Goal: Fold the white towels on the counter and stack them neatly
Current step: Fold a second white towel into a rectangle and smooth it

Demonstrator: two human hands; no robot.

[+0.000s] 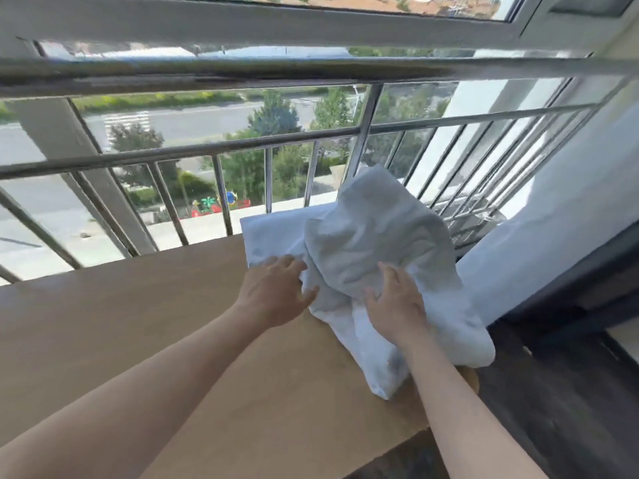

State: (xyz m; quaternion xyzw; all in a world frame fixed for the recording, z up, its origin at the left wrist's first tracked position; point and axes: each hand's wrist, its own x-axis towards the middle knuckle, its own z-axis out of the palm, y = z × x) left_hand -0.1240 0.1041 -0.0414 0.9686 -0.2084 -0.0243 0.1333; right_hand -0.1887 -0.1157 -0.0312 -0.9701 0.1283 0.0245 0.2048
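Left hand (276, 288): fingers loosely spread and nearly straight, palm down, fingertips touching the near left edge of the white cloth; it grips nothing.
Right hand (394, 302): palm down on the cloth, fingers spread and pressing into the folds. Whether any fingertip pinches fabric cannot be told.
Crumpled towel (373, 243): heaped just beyond and under the right hand, rising to a peak at the far side. One end trails toward the near right and hangs over the counter's right edge.
Flat towel (269, 233): lies spread beneath the heap, its far left corner showing beyond the left hand, at the far right of the counter.
Counter (138, 340): bare wood runs wide to the left of and nearer than both hands. Its right edge passes close under the right forearm.
Railing (207, 146): metal bars stand just beyond the counter's far edge, close behind the towels.
Floor (553, 409): dark boards lie to the right of the counter.
Hard to make out: how many towels make up the heap, since the folds hide their edges. The right palm covers the cloth under it, and both arms are cut off by the near frame edge.
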